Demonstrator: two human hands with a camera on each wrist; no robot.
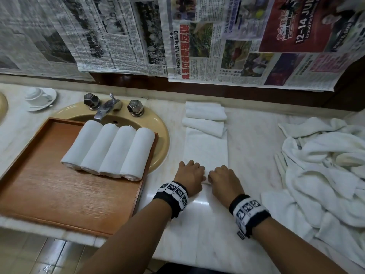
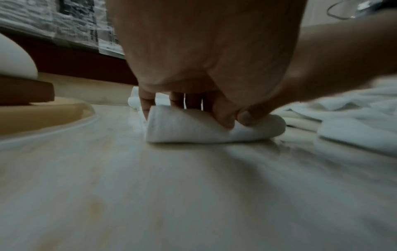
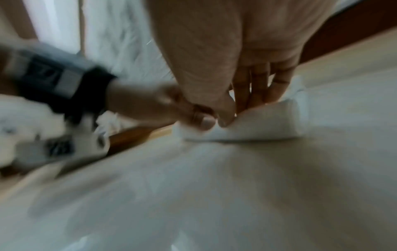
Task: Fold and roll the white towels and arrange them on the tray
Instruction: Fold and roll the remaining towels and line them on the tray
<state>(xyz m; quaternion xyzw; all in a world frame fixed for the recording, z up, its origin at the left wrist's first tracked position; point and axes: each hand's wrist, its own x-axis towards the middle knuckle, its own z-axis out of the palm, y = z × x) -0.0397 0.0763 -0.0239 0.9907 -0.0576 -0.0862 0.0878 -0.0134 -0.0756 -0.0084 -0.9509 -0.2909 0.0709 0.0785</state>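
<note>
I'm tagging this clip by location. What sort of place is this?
Most likely a hotel-style bathroom vanity. A beige sink with a metal faucet is set into a marble counter, and rolled white towels are lined up on a wooden tray.

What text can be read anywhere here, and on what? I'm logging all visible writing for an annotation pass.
"12-14 JUN" on the red advert of the newspaper sheets hung on the wall.
"Grand" just below it; the rest is cut off or blurred.
Chinese headlines and small columns: too blurred to read.
Wristbands: square marker patterns, no words.
Towels and tray: no text.
</note>
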